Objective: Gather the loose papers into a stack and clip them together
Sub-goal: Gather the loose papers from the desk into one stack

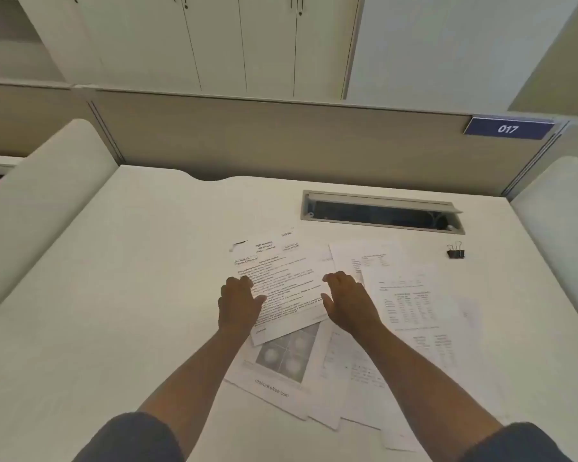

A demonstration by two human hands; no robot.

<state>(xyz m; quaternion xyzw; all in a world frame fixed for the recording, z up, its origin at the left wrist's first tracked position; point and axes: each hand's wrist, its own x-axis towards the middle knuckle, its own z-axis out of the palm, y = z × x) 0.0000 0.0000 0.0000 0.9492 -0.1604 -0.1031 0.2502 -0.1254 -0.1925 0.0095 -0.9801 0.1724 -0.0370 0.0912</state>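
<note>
Several loose printed papers lie spread and overlapping on the white desk point(114, 295). The top text sheet point(281, 275) sits tilted at the centre. My left hand point(237, 303) rests on its left edge and my right hand point(346, 300) on its right edge, fingers spread, palms down. Under it lies a sheet with a grey four-panel picture point(284, 358). Sheets with tables point(411, 305) fan out to the right. A black binder clip point(455, 252) stands alone on the desk at the far right, well away from both hands.
An open cable tray slot point(381, 213) is set into the desk behind the papers. A beige partition point(281, 141) with a blue "017" sign point(508, 129) bounds the back. Padded side dividers point(44, 195) flank the desk left and right.
</note>
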